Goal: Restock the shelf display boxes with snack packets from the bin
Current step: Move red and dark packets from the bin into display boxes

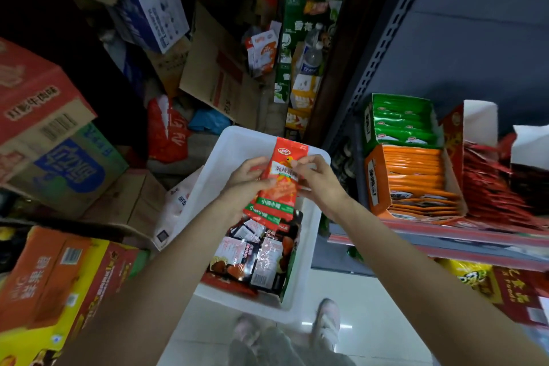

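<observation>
Over the white plastic bin [237, 140] I hold a small stack of red-orange snack packets [280, 187] with green bands at the bottom. My left hand [248, 180] grips the stack from the left. My right hand [319, 180] pinches the top packet's right edge. More packets [255, 255], dark and red, lie in the near half of the bin. On the shelf to the right stand display boxes: a green one [401, 120], an orange one [416, 181] and a red one [487, 181], each holding rows of packets.
Cardboard cartons [53, 134] are stacked on the left and behind the bin. The grey shelf upright [383, 47] runs up the right side. A red shelf edge [445, 235] lies below the display boxes. My shoes [326, 321] stand on the pale tiled floor.
</observation>
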A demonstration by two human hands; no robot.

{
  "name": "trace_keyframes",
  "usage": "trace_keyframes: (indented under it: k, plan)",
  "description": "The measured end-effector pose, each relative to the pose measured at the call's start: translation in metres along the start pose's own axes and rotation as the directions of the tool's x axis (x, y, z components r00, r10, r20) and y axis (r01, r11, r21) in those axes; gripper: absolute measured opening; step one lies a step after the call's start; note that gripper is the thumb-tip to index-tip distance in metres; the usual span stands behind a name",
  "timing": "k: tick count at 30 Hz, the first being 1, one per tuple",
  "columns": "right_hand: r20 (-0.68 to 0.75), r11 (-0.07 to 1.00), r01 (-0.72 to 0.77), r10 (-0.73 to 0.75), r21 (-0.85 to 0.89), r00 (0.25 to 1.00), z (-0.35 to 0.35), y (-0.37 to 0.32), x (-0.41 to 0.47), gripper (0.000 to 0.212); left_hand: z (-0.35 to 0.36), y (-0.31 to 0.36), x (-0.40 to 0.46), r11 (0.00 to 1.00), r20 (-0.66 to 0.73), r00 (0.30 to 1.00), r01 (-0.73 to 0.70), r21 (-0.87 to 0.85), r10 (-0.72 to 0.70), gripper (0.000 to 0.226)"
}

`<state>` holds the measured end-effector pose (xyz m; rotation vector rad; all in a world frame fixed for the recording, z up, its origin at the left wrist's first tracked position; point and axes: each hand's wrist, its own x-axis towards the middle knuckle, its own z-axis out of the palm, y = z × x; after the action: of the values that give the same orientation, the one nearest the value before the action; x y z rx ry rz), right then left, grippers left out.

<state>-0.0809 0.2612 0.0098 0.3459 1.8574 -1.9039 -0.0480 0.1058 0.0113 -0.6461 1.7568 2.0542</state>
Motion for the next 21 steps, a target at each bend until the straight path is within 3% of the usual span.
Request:
trace_keyframes:
  k: [3,5,9,12,17,21]
  plan:
    - [-0.141,0.998,0.068,-0.067,0.001,0.988,-0.022,-0.008,0.001,0.04,0.026,0.006,0.0,0.986,-0.012,0.994,-0.11,0.126,0.112,0.057]
    - [-0.148,0.992,0.071,-0.054,0.109,0.988,-0.043,-0.021,0.001,0.048,0.045,0.013,-0.002,0.979,-0.001,0.989,-0.146,0.141,0.147,0.046]
    - [-0.066,0.959,0.123,-0.109,0.254,0.992,-0.097,-0.045,-0.005,0.022,0.092,0.029,0.0,0.965,0.037,0.967,-0.255,0.062,0.253,0.025]
    - [-0.09,0.934,0.16,-0.138,0.318,0.986,-0.142,-0.062,-0.015,0.011,0.139,0.042,0.008,0.951,0.053,0.95,-0.307,0.015,0.306,0.02]
    - [-0.159,0.955,0.219,-0.189,0.2,0.969,-0.216,-0.086,-0.027,0.01,0.219,0.055,0.022,0.95,0.115,0.946,-0.31,0.036,0.304,0.019]
    - [-0.253,0.933,0.339,-0.302,0.121,0.919,-0.27,-0.099,-0.034,0.016,0.282,0.07,0.027,0.901,0.167,0.909,-0.407,0.153,0.382,0.021]
